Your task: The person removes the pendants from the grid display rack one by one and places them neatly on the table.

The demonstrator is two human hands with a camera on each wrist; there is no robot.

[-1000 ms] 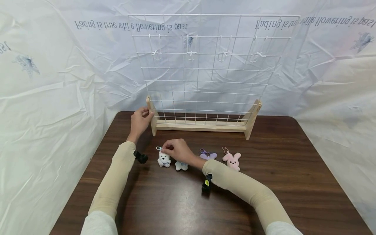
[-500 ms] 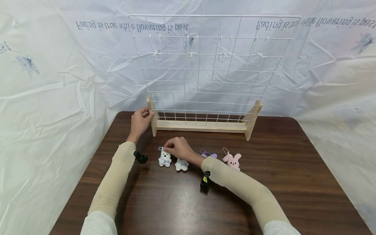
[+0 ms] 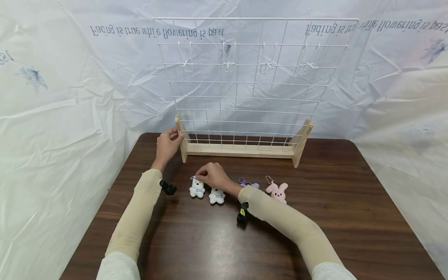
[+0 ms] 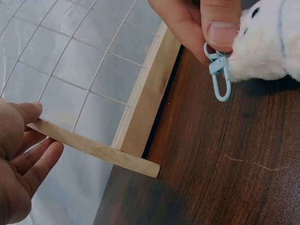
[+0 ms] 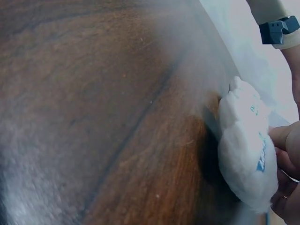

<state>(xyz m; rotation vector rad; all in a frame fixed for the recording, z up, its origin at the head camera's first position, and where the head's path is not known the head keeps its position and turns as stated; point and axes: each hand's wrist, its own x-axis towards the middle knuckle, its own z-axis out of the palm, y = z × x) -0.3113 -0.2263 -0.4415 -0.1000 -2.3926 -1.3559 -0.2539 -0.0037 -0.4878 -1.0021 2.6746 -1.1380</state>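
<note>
My left hand (image 3: 168,146) pinches the left wooden upright (image 4: 93,148) of a white wire grid rack (image 3: 238,112), thumb and fingers on opposite sides. My right hand (image 3: 215,175) pinches the top of a white plush dog keychain (image 3: 197,189) at its light blue clasp (image 4: 219,77). That clasp dangles below the thumb in the left wrist view. Beside it on the table lies a second white plush keychain (image 3: 217,196), its top hidden behind my right hand. A white plush (image 5: 246,147) with blue markings appears in the right wrist view; which of the two it is, I cannot tell.
A purple plush keychain (image 3: 250,185), partly covered by my right forearm, and a pink bunny keychain (image 3: 277,191) lie farther right on the brown table (image 3: 350,194). Several white hooks (image 3: 266,66) hang high on the grid. White sheeting surrounds the table.
My right hand has shifted slightly, with the plush dog moving a little to the right. The clasp has turned in the fingers. My left hand stays on the upright.
</note>
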